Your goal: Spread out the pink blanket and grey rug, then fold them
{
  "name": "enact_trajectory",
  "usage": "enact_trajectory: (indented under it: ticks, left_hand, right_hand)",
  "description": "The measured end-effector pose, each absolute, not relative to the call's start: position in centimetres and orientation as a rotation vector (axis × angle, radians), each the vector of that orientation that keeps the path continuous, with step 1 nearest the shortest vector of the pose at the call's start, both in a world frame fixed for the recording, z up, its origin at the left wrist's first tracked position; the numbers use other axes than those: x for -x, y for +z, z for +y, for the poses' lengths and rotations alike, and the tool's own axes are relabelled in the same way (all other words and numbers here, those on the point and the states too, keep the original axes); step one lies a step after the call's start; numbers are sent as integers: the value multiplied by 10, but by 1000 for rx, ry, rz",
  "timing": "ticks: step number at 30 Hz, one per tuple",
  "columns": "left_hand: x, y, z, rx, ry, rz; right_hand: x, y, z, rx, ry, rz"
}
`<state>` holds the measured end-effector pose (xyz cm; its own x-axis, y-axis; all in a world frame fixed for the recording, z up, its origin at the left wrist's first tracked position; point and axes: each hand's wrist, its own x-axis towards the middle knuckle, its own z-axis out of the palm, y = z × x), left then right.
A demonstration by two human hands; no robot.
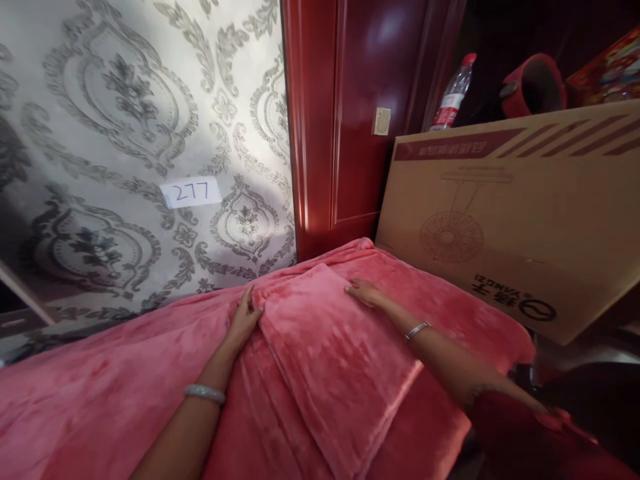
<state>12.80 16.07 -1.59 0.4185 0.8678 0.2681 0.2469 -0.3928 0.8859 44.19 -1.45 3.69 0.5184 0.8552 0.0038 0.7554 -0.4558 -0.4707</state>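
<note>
We have one folded pink fleece panel (330,347) lying on top of the spread pink blanket (100,400), a flap running from about 12 o'clock near the wall down toward 5 o'clock at our right elbow. Our left hand (243,320) lies flat at the panel's 10 o'clock corner, fingers (249,298) stretched out and pressing on the fold line, not pinching anything. Our right hand (365,292) rests palm down at the panel's 1 o'clock edge, fingers extended and loose on the cloth, gripping nothing.

To do this smoothing well, we judge that both palms should stay flat and sweep outward from the crease together, so the plush nap does not drag and bunch under one side. We would keep the top edge square with the blanket beneath before pressing the fold down, since fleece this thick likely springs back if only the corners are held.

By count: one folded panel, one blanket beneath it, two hands, and two bracelets, one on the left wrist (205,393) and one on the right wrist (417,329). Farther out, at 2 o'clock, stands one cardboard box (505,220) printed with a fan drawing; behind it one plastic bottle (453,93) at 1 o'clock. At 11 o'clock one paper label reading 277 (191,192) sits on the patterned wall (125,113), and one red door (360,113) rises at 12 o'clock.
</note>
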Motion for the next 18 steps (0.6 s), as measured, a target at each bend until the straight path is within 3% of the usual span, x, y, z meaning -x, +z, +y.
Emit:
enact_trajectory:
  ticks: [10, 18]
  left_hand:
    - [-125, -13, 158, -1954, 960, 908]
    - [-128, -19, 160, -2064, 875, 975]
  right_hand:
    - [-438, 41, 81, 2383, 399, -1223]
    - [-438, 20, 98, 2402, 285, -1117]
